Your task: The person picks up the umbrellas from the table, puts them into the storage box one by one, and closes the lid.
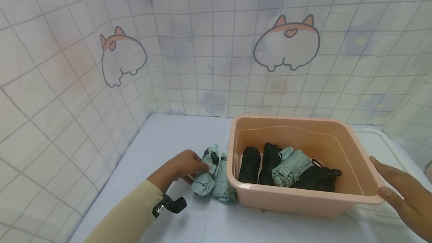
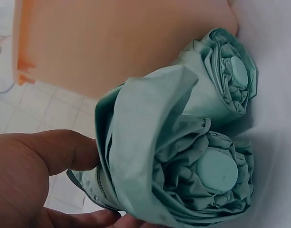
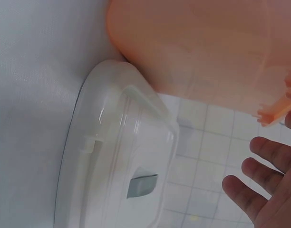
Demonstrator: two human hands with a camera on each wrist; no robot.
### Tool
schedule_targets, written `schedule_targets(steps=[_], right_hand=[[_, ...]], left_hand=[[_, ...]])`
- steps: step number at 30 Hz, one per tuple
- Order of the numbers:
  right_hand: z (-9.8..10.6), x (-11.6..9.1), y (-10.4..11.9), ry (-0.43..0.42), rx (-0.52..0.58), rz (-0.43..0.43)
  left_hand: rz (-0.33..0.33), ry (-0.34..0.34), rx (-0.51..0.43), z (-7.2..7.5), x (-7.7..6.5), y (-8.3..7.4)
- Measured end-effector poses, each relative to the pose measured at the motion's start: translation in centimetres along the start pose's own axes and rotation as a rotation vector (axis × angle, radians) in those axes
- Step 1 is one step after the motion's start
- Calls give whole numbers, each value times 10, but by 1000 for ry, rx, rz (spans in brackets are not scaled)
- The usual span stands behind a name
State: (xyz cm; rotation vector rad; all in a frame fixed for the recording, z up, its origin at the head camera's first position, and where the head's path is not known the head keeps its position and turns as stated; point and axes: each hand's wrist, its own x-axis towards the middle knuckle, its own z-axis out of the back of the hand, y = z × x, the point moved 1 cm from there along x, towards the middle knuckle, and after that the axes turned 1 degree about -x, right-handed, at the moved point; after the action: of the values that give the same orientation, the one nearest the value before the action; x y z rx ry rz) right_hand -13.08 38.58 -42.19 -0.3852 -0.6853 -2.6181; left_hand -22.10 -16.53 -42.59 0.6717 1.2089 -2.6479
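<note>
My left hand (image 1: 183, 165) pinches a loosely rolled light green folding umbrella (image 1: 203, 183) on the white surface, left of a peach plastic bin (image 1: 297, 201). In the left wrist view, the round end cap (image 2: 217, 171) of this umbrella shows, with a loose flap of cloth. A second green umbrella (image 1: 224, 186) lies between it and the bin's wall. At the bin's right rim is my right hand (image 1: 405, 192), thumb and fingers extended against it. Inside the bin lie a black umbrella (image 1: 249, 164), more black bundles (image 1: 315, 177) and another green umbrella (image 1: 293, 168).
A translucent white lid (image 3: 131, 156) with a grey-green latch (image 3: 142, 185) lies to the right of the bin, partly behind it. Gridded curtain cloth (image 1: 202, 48) with cartoon prints hangs at the back and left. White cloth (image 1: 162, 130) covers the table.
</note>
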Motion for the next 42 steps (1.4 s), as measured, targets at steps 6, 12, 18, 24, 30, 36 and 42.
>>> schedule_targets(steps=[6, 12, 18, 24, 30, 36, 42], right_hand=[[0, -1, 1, 12, 15, -16], [0, -1, 0, 0, 24, 0], [2, -1, -1, 3, 17, 7], [1, -2, -1, -1, -16, 19], [2, 0, 0, 35, -7, -3], [3, 1, 2, 78, -26, -41], [4, 0, 2, 77, -15, -29]], left_hand=[[13, 9, -21, 8, 0, 7], [33, 7, -16, 14, 0, 11], [34, 2, 15, 17, 3, 16], [32, 20, -18, 20, 6, 23], [29, 22, -69, 21, 9, 29], [23, -10, -113, 19, 10, 31], [9, -42, -166, 21, 9, 31]])
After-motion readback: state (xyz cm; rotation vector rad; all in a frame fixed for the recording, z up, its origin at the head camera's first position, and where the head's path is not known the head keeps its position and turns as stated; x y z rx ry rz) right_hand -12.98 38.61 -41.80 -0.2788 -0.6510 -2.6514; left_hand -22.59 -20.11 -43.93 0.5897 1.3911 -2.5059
